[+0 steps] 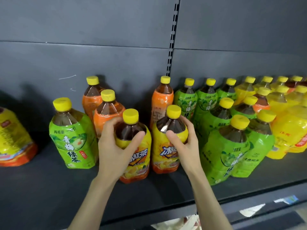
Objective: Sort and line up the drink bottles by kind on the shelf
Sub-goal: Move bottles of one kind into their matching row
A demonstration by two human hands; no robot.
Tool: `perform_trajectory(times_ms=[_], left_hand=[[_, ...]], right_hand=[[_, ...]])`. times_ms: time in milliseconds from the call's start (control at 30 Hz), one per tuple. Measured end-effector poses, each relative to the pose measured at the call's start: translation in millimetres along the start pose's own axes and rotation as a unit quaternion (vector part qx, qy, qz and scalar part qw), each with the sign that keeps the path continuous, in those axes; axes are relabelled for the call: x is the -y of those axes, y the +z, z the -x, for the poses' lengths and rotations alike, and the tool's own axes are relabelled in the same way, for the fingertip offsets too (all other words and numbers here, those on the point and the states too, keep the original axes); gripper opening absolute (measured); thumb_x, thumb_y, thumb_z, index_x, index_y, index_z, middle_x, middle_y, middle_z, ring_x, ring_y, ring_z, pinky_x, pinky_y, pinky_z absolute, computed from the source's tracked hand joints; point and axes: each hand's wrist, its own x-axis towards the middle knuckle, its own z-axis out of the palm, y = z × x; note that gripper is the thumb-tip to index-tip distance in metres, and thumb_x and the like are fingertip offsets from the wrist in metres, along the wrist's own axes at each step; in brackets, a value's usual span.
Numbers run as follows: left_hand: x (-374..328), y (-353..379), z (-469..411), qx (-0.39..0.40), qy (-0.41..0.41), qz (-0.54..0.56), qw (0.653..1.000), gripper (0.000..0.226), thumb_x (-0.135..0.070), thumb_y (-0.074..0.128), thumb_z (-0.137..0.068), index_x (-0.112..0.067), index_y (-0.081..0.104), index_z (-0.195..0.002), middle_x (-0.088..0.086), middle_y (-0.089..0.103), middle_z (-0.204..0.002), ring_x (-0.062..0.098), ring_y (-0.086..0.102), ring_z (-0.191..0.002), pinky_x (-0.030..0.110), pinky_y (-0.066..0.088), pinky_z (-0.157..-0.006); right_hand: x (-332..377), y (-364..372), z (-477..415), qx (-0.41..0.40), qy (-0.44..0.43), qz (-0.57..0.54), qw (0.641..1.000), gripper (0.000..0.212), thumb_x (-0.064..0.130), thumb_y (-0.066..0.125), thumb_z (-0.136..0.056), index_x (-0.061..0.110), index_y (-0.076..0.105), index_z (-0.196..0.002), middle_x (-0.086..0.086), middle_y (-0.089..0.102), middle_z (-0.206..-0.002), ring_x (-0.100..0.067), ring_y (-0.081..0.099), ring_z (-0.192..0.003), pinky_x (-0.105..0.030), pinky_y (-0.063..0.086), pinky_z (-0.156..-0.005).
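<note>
**Two yellow bottles in hand, mid-shelf**

Centre of frame, upright on the shelf (49, 188): left yellow bottle (138, 156) and right yellow bottle (166, 155), side by side, just apart. Left one clamped at the shoulder by the left hand (116, 146), thumb in front, fingers curled behind. Right one likewise by the right hand (186, 143). Hands apart, one bottle each.

Likely mid-sort. Orange bottles (106, 113) behind, one green bottle (73, 143) just left, green group (227, 146) close on the right, yellow row (289, 130) at far right, tipped bottle (13, 138) at the left edge.

Risks, as judged:
- **Slipping:** glossy, wrinkled shrink-film sleeves, gripped high on a tapering shoulder.
- **Knocking:** tight room. Right wrist near the green group. Left fingers touching or just short of an orange bottle, cannot tell which.
- **Toppling in a chain:** likely if swung sideways rather than lifted clear. Tall, narrow, full of dark liquid, so probably top-heavy.
- **Mixing kinds:** same ribbed yellow caps (130, 114) throughout, so sortable by sleeve colour only.

Materials: clear plastic at the necks, faceted shoulders, squarish bodies, matte dark shelf.
</note>
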Motion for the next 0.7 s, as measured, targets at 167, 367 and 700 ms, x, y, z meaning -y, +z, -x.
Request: perform_trajectory(times_ms=[167,367,700], left_hand=[[-3.9,-1.8,9.5,-0.017,0.008,0.046,0.999,0.035,-0.040,0.071,-0.073,-0.028,0.059,-0.103,-0.023,0.065,-0.098,0.003,0.062,-0.097,0.014,0.045,-0.083],[10.2,-7.8,46.4,0.029,-0.121,0.130,0.984,0.075,-0.043,0.076,-0.055,-0.039,0.044,-0.123,-0.029,0.062,-0.109,0.001,0.062,-0.104,0.016,0.053,-0.078],[-21.8,-8.4,67.3,0.014,-0.153,0.153,0.976,0.064,-0.050,0.069,-0.051,-0.029,0.054,-0.109,-0.025,0.070,-0.086,-0.002,0.067,-0.082,0.011,0.051,-0.061]], right_hand=[[-11.3,3.5,17.8,-0.014,0.020,-0.035,0.999,0.076,0.046,0.078,-0.057,0.016,0.055,-0.123,-0.004,0.071,-0.103,-0.022,0.069,-0.096,-0.045,0.056,-0.084],[-14.2,-1.3,37.7,0.039,0.043,-0.096,0.994,0.069,0.041,0.076,-0.057,0.021,0.053,-0.119,0.006,0.074,-0.095,-0.014,0.071,-0.089,-0.023,0.055,-0.068],[14.2,-13.0,78.0,-0.062,0.026,-0.087,0.994,0.058,0.052,0.069,-0.060,0.012,0.062,-0.101,0.003,0.073,-0.081,-0.013,0.070,-0.077,-0.022,0.053,-0.064]])
